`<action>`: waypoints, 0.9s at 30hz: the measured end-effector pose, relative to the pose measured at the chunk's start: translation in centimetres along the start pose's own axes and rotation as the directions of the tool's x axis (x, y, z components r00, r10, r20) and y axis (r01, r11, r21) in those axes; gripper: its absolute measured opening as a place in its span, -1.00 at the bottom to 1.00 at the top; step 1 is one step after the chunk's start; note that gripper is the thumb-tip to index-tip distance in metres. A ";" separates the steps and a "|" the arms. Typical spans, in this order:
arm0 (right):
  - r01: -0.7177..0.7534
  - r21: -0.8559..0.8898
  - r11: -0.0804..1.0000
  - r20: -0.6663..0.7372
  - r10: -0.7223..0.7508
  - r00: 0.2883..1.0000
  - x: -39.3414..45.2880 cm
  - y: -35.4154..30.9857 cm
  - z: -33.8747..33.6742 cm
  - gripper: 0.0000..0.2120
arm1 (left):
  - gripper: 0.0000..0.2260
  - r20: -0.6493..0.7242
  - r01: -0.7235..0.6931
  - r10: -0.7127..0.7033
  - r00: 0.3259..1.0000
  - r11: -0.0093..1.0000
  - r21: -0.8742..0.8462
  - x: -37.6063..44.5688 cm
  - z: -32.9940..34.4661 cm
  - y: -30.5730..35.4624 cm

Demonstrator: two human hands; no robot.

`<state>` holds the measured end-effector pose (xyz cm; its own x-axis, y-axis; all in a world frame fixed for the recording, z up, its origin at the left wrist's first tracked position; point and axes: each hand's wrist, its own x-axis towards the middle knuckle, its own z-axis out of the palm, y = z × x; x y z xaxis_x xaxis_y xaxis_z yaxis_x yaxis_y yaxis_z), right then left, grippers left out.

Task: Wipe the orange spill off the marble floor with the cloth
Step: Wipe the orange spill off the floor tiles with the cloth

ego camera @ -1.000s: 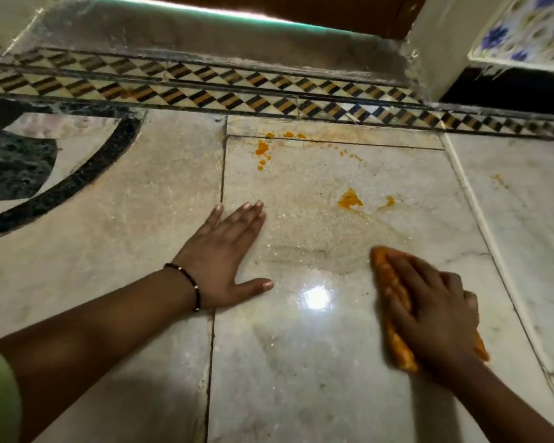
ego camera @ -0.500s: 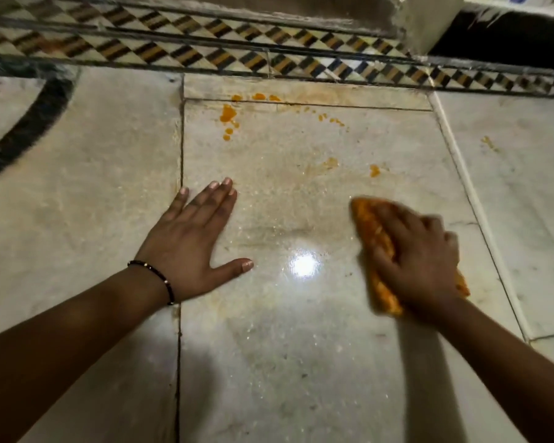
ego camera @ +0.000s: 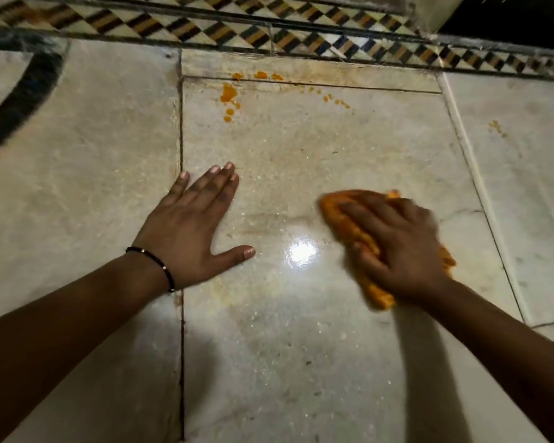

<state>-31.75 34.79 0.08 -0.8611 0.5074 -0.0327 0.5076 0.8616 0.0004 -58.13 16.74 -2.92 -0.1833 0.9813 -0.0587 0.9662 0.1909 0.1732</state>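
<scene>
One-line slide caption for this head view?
Right hand wipes marble floor with orange cloth; orange spots remain.

Cloth (ego camera: 349, 225): orange, bunched flat on the floor, mostly covered, right of the bright glare.
Orange spill (ego camera: 228, 94): blob with small drops below it, at the slab's far left corner; three dabs along the joint above; faint specks trailing right.
Marble floor (ego camera: 285, 346): pale, glossy, wet-looking slabs with dark joints.
</scene>
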 end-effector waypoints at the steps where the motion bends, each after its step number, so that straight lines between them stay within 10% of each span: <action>1: -0.070 -0.012 0.997 0.007 0.070 0.998 -0.2 1.8 -0.2 -0.36 | -0.11 -0.005 0.000 0.000 1.000 1.000 -0.003 0.0 0.0 0.0; 7: -0.509 0.065 0.858 -0.048 0.512 0.857 10.3 0.8 0.2 -0.36 | -0.11 0.004 -0.005 0.005 1.000 1.000 -0.004 0.0 -0.2 0.2; 16: 0.006 0.023 1.000 -0.022 -0.005 1.000 -0.9 -4.9 0.4 -0.39 | -0.11 0.001 -0.004 0.004 1.000 1.000 -0.018 0.0 -0.1 0.1; 23: -0.422 0.032 0.906 -0.051 0.423 0.905 6.3 1.2 0.0 -0.37 | -0.10 0.006 -0.005 0.005 1.000 1.000 -0.019 0.0 -0.3 0.2; 27: -0.323 0.067 0.944 -0.016 0.325 0.946 11.3 -5.1 0.3 -0.39 | -0.10 0.014 -0.004 0.004 1.000 1.000 -0.004 0.1 -0.2 0.2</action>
<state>-44.04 36.15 -0.63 -0.6500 0.7598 -0.0144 0.7592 0.6484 -0.0556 -57.96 16.86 -2.70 -0.1772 0.9816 -0.0717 0.9661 0.1874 0.1774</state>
